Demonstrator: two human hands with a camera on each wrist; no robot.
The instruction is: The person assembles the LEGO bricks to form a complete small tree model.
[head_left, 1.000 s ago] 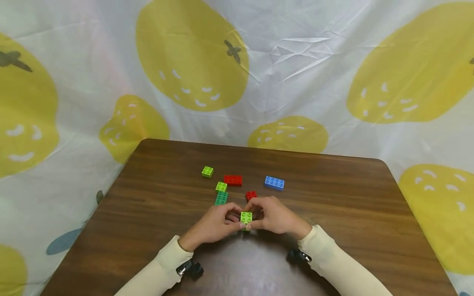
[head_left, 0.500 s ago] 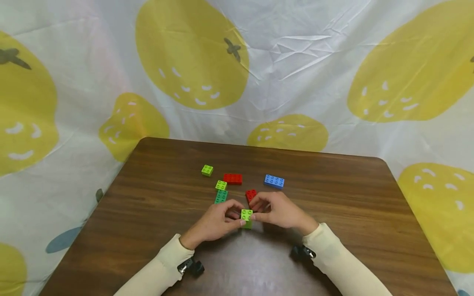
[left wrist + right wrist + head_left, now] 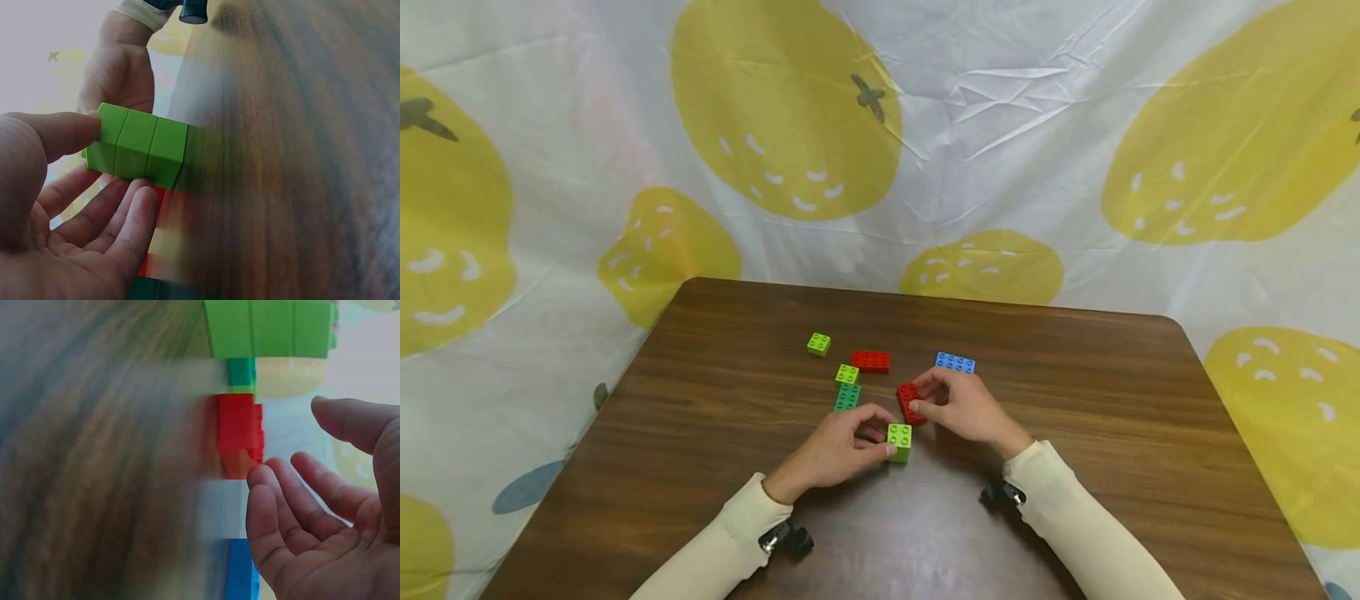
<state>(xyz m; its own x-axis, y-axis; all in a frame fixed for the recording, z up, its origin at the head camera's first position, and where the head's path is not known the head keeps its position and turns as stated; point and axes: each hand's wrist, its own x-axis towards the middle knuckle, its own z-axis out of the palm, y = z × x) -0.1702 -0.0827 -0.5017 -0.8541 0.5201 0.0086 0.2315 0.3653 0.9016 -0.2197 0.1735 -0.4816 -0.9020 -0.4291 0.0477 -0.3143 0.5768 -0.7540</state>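
My left hand (image 3: 838, 450) holds a stack of three lime green toy bricks (image 3: 137, 144) between thumb and fingers, standing upright at the table's middle. Studs show on the stack's top in the head view. To the right, my right hand (image 3: 966, 408) is over a long red brick (image 3: 907, 400), thumb and fingers spread apart. The thumb overlaps that brick in the head view. From the right wrist, the fingertips (image 3: 259, 475) are close to the red brick's (image 3: 236, 422) end, and nothing is between thumb and fingers.
Beyond my left hand lie a dark green brick (image 3: 847, 398) and a lime green brick (image 3: 847, 374) end to end. Farther back are another lime brick (image 3: 818, 344), a red brick (image 3: 871, 362) and a blue brick (image 3: 955, 362), partly behind my right hand.
My right hand has let go of the lime green stack and moved right and away to the red brick. The left hand still holds the stack in place.
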